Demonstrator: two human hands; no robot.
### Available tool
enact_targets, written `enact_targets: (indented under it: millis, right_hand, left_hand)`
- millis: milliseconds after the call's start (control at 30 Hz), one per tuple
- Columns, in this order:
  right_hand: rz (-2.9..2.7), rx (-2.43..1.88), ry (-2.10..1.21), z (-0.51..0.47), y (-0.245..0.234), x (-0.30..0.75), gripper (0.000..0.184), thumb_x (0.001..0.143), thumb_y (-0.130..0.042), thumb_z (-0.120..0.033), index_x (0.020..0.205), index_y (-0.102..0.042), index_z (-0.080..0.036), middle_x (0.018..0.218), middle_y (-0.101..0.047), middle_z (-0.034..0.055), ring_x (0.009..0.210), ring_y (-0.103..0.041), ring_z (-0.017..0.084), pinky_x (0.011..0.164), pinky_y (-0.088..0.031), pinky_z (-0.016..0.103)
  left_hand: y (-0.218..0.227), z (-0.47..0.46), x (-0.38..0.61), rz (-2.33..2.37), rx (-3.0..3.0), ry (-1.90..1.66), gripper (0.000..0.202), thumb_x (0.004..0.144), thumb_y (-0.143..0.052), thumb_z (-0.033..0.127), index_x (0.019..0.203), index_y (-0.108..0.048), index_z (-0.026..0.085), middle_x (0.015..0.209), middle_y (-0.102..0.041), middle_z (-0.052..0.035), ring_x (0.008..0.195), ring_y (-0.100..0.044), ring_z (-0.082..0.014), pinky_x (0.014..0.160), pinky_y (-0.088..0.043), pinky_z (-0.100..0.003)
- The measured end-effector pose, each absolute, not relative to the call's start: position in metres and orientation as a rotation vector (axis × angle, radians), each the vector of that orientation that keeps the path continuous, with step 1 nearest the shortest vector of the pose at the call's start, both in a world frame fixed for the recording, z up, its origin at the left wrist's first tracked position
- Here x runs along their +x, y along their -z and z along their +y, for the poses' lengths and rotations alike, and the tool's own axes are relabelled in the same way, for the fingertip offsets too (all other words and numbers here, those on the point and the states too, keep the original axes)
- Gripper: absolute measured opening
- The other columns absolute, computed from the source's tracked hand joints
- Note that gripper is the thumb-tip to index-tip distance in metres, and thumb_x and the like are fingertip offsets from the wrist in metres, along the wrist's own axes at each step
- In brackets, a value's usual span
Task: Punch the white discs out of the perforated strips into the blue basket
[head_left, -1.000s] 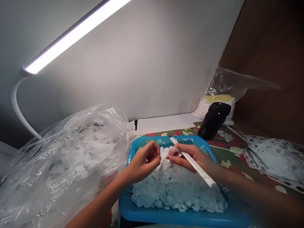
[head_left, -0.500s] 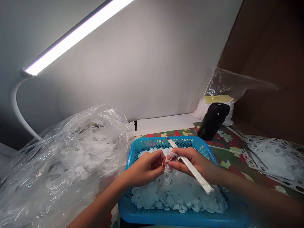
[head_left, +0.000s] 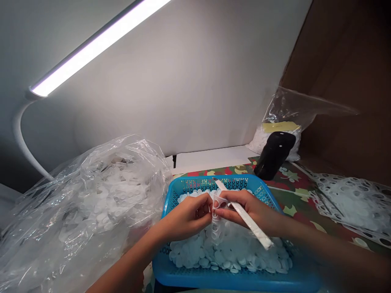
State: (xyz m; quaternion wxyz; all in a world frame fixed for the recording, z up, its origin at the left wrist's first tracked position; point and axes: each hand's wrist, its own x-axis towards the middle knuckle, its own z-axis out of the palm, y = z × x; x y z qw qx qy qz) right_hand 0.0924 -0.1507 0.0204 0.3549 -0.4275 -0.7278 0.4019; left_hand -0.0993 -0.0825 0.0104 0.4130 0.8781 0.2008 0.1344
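Both hands meet above a blue plastic basket (head_left: 235, 281) that holds a heap of small white discs (head_left: 226, 254). Between the fingertips is a translucent plastic strip with round holes (head_left: 216, 230), hanging down over the heap. My left hand (head_left: 187, 213) is closed, thumb and forefinger pinched at the strip's left edge. My right hand (head_left: 256, 209) pinches the strip from the other side. It also carries a slim tool wrapped in white (head_left: 252, 226), its dark pointed tip slanting up and away. What lies right between the fingertips is partly hidden.
On the left lies a large clear bag (head_left: 116, 191) of white plastic pieces. Behind the basket's right corner stands a black object (head_left: 275, 156), near another bag (head_left: 256, 140). Holed plastic sheets (head_left: 354, 203) lie at right. A lamp (head_left: 100, 49) shines overhead.
Hardly anything differs. The fingers and the strip have shifted very slightly, and the white-wrapped tool has tilted a little.
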Motion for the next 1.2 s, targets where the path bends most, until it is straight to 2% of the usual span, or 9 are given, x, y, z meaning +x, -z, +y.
enact_targets:
  millis: [267, 567, 1000, 1200]
  right_hand:
    - [-1.920, -1.079, -1.043, -0.1512, -0.0203, 0.0914, 0.016, 0.088, -0.051, -0.033, 0.084, -0.057, -0.018, 0.077, -0.054, -0.0026, 0.068, -0.048, 0.009, 0.060, -0.037, 0.019]
    - [-2.004, -1.096, -0.996, -0.1506, -0.0194, 0.0932, 0.019, 0.089, -0.049, -0.034, 0.083, -0.057, -0.017, 0.071, -0.051, -0.0032, 0.064, -0.045, 0.008, 0.057, -0.034, 0.019]
    - [-2.070, -1.092, -0.935, -0.1523, -0.0212, 0.0922, 0.017, 0.090, -0.048, -0.032, 0.087, -0.057, -0.018, 0.069, -0.050, -0.0035, 0.063, -0.044, 0.009, 0.057, -0.034, 0.020]
    - [-2.133, -1.082, -0.929, -0.1527, -0.0175, 0.0928, 0.016, 0.091, -0.047, -0.031, 0.091, -0.056, -0.018, 0.074, -0.053, -0.0021, 0.065, -0.046, 0.010, 0.059, -0.035, 0.021]
  left_hand:
    - [-0.0098, -0.0817, -0.1002, 0.492, 2.256, -0.333, 0.004, 0.085, -0.044, 0.016, 0.083, -0.045, 0.019, 0.066, -0.043, 0.0050, 0.057, -0.037, -0.0082, 0.051, -0.028, -0.021]
    - [-0.0108, -0.0821, -0.0995, 0.493, 2.252, -0.330, 0.009, 0.081, -0.044, 0.010, 0.078, -0.043, 0.018, 0.063, -0.042, 0.0057, 0.056, -0.036, -0.0078, 0.049, -0.028, -0.021]
    - [-0.0104, -0.0826, -0.0997, 0.520, 2.269, -0.316, 0.009, 0.081, -0.043, 0.012, 0.075, -0.041, 0.018, 0.062, -0.041, 0.0050, 0.055, -0.035, -0.0087, 0.050, -0.027, -0.022]
    - [-0.0119, -0.0826, -0.0991, 0.528, 2.290, -0.293, 0.009, 0.080, -0.044, 0.011, 0.075, -0.040, 0.018, 0.063, -0.040, 0.0052, 0.056, -0.035, -0.0086, 0.050, -0.027, -0.021]
